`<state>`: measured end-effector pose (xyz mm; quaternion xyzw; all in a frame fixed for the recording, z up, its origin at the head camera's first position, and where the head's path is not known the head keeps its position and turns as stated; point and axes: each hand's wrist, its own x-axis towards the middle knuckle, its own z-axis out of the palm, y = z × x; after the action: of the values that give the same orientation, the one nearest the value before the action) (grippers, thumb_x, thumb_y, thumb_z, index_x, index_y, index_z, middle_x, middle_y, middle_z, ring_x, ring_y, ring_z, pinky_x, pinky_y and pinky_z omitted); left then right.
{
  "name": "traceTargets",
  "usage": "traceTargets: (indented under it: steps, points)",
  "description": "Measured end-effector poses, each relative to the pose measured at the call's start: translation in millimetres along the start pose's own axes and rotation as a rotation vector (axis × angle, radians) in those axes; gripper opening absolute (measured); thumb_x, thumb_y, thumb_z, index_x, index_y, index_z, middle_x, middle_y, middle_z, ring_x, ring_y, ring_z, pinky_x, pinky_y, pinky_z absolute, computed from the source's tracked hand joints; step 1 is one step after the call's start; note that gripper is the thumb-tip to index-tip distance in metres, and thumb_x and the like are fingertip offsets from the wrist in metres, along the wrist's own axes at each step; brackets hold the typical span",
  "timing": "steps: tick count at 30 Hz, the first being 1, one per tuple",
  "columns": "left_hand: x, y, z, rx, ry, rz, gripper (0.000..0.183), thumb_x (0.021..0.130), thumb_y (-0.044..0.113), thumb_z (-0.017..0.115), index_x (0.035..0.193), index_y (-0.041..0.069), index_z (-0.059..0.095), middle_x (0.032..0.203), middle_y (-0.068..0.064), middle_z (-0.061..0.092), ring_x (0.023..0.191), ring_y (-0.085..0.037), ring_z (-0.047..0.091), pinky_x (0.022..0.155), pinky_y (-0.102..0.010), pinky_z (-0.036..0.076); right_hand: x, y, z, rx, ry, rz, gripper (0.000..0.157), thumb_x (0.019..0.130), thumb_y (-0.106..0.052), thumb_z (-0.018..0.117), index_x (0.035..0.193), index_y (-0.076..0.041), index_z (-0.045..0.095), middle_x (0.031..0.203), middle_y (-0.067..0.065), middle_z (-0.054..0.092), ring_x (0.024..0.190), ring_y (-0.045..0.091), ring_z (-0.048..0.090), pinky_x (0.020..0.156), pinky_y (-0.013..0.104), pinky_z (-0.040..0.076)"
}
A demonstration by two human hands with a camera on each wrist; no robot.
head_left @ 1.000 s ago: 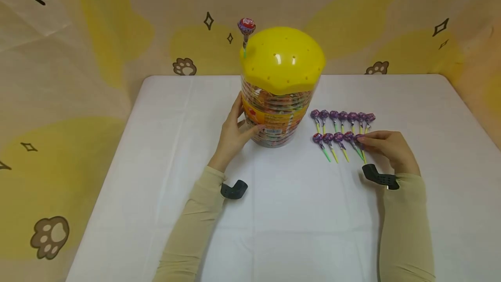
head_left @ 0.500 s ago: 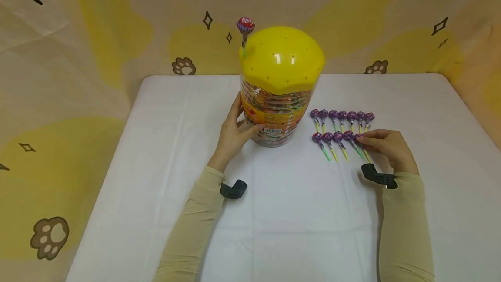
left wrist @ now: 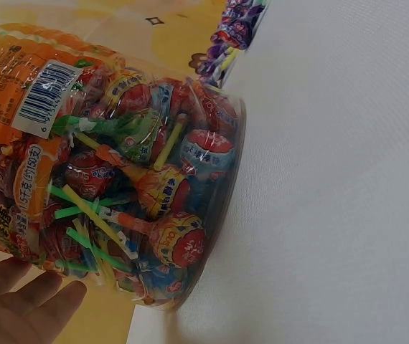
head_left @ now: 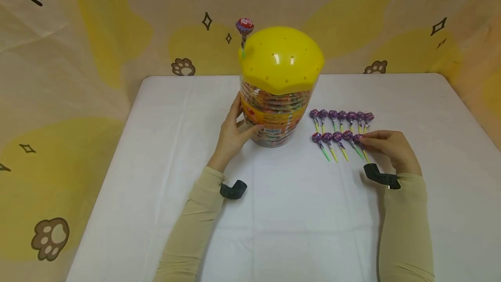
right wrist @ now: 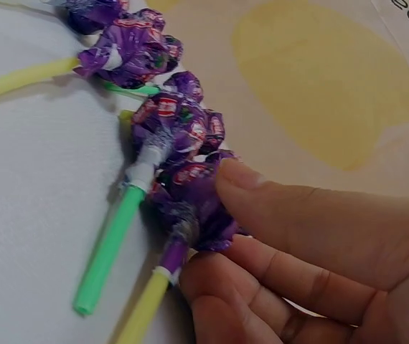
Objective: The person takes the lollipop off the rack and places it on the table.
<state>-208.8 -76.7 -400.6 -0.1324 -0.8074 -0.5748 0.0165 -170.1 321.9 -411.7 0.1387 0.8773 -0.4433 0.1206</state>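
My left hand (head_left: 231, 140) holds the lower left side of a clear plastic jar (head_left: 275, 119) full of lollipops, its thumb across the front by the barcode label. A domed yellow lid (head_left: 283, 58) with small holes tops the jar. One red-and-purple lollipop (head_left: 245, 26) stands upright at the lid's left edge. My right hand (head_left: 387, 148) pinches the wrapped head of a purple lollipop (right wrist: 197, 197) with a yellow stick, at the right end of the front row. Beside it lies a green-stick lollipop (right wrist: 111, 247). The pinched head touches its neighbour in the right wrist view.
Behind the front row, a second row of purple lollipops (head_left: 332, 114) lies side by side, right of the jar. All stand on a white-covered table (head_left: 297, 212). A patterned yellow-and-beige cloth (head_left: 129, 21) hangs behind and at the sides.
The lower end of the pinched lollipop's yellow stick has swung slightly to the right. My right hand has barely shifted; my left hand and the jar stay in place.
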Motion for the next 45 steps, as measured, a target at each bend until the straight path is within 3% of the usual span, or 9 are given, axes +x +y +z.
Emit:
traceTargets:
  steps: [5,9,13,16,19,22,26,33,45]
  points:
    - [1.2,2.1,-1.0,0.000,0.001,0.004,0.094,0.083,0.019,0.074,0.153,0.016,0.011,0.155,-0.004,0.022,0.136,-0.024,0.031,0.106,-0.039,0.037,-2,0,-6.1,0.010,0.000,-0.012,0.065,0.083,-0.045,0.069,0.124,0.005,0.058,0.086,-0.026,0.056,0.105,0.019,0.046,0.101,0.054,0.032]
    - [0.5,3.6,-1.8,0.000,-0.001,0.002,0.094,0.084,0.020,0.074,0.153,0.015,0.011,0.155,-0.005,0.022,0.136,-0.025,0.031,0.106,-0.041,0.037,-5,-3,-10.0,0.057,0.005,-0.035,0.062,0.084,-0.044,0.069,0.125,0.003,0.058,0.089,-0.025,0.056,0.111,0.021,0.042,0.105,0.061,0.023]
    - [-0.9,3.3,-1.5,0.003,-0.001,-0.004,0.094,0.084,0.019,0.074,0.153,0.015,0.011,0.155,-0.005,0.021,0.136,-0.026,0.031,0.106,-0.042,0.037,-10,-8,-12.0,0.114,0.015,-0.057,0.052,0.086,-0.039,0.068,0.121,-0.001,0.061,0.089,-0.024,0.059,0.103,0.013,0.047,0.104,0.060,0.025]
    - [-1.8,2.1,-0.8,-0.004,-0.004,-0.006,0.094,0.083,0.018,0.074,0.153,0.015,0.011,0.155,-0.005,0.021,0.136,-0.026,0.031,0.106,-0.041,0.036,-16,-17,-11.1,0.176,0.053,-0.104,0.036,0.087,-0.034,0.068,0.113,-0.009,0.067,0.088,-0.022,0.063,0.094,0.006,0.051,0.099,0.043,0.037]
    - [-3.1,1.8,-0.9,-0.008,-0.005,-0.004,0.094,0.083,0.019,0.074,0.153,0.015,0.011,0.155,-0.005,0.021,0.136,-0.026,0.032,0.106,-0.041,0.036,-22,-34,-3.9,0.285,0.103,-0.197,0.020,0.087,-0.023,0.070,0.105,-0.015,0.072,0.088,-0.018,0.067,0.090,0.006,0.056,0.085,0.024,0.043]
    - [-4.3,1.7,-1.6,-0.002,-0.004,0.001,0.094,0.084,0.019,0.074,0.153,0.015,0.011,0.155,-0.005,0.021,0.136,-0.026,0.032,0.106,-0.042,0.036,-27,-55,6.7,0.464,0.109,-0.326,0.015,0.086,-0.007,0.069,0.100,-0.011,0.074,0.087,-0.010,0.070,0.085,0.007,0.061,0.077,0.015,0.046]
    - [-4.6,1.7,-2.1,-0.003,0.001,0.002,0.094,0.083,0.020,0.074,0.153,0.014,0.011,0.155,-0.005,0.022,0.136,-0.026,0.032,0.106,-0.043,0.037,-33,-84,17.3,0.618,0.114,-0.449,0.017,0.084,0.002,0.068,0.100,-0.002,0.073,0.086,-0.001,0.071,0.082,0.011,0.064,0.078,0.015,0.049]
    - [-3.4,0.9,-1.7,0.002,-0.005,0.013,0.093,0.084,0.020,0.073,0.153,0.013,0.011,0.155,-0.006,0.021,0.136,-0.027,0.032,0.106,-0.044,0.036,-45,-138,26.3,0.701,0.191,-0.549,0.028,0.081,-0.004,0.073,0.107,0.006,0.068,0.092,0.009,0.069,0.088,0.022,0.064,0.083,0.021,0.051]
    - [-3.5,1.2,-2.4,-0.009,-0.003,0.017,0.093,0.084,0.019,0.073,0.153,0.012,0.011,0.155,-0.007,0.022,0.135,-0.027,0.032,0.106,-0.044,0.036,-53,-223,43.8,0.788,0.116,-0.690,0.029,0.077,-0.002,0.077,0.103,0.007,0.069,0.094,0.016,0.068,0.092,0.029,0.061,0.090,0.029,0.050]
